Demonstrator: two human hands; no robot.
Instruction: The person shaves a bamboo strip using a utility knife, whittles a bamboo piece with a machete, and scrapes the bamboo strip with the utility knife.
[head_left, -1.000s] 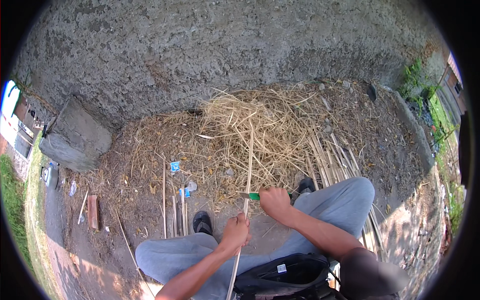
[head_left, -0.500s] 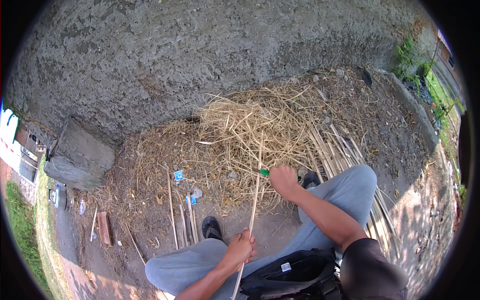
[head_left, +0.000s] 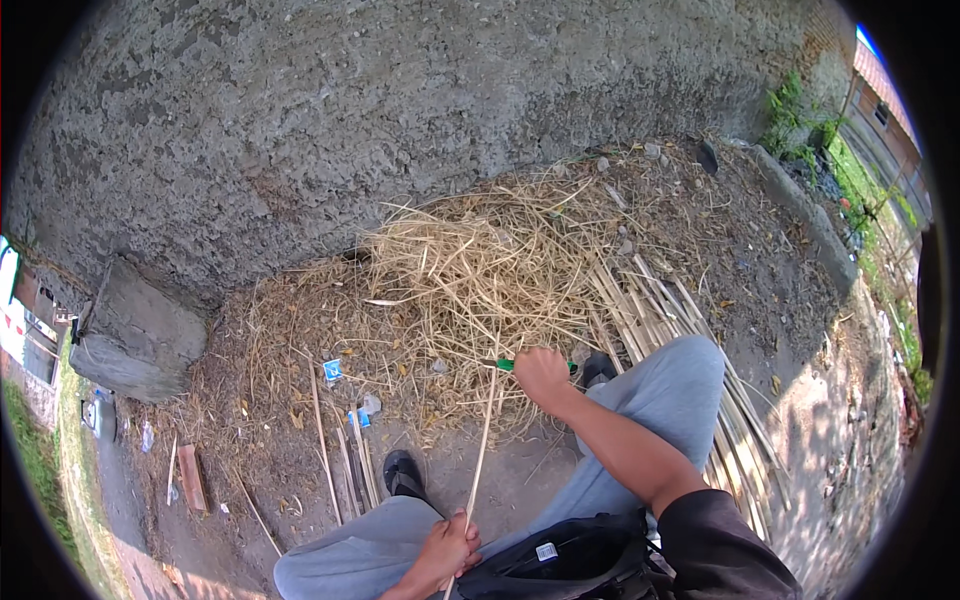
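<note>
The long, thin, pale-yellow bamboo strip (head_left: 482,440) you hold runs nearly upright between your knees, from your lap to the edge of the dry straw heap (head_left: 480,270). Your left hand (head_left: 445,548) is closed round its lower end. Your right hand (head_left: 543,377) is fisted on a green-handled tool (head_left: 508,365), set against the strip's upper end; its blade is hidden. Flat split bamboo slats (head_left: 690,350) lie just beside your right leg.
</note>
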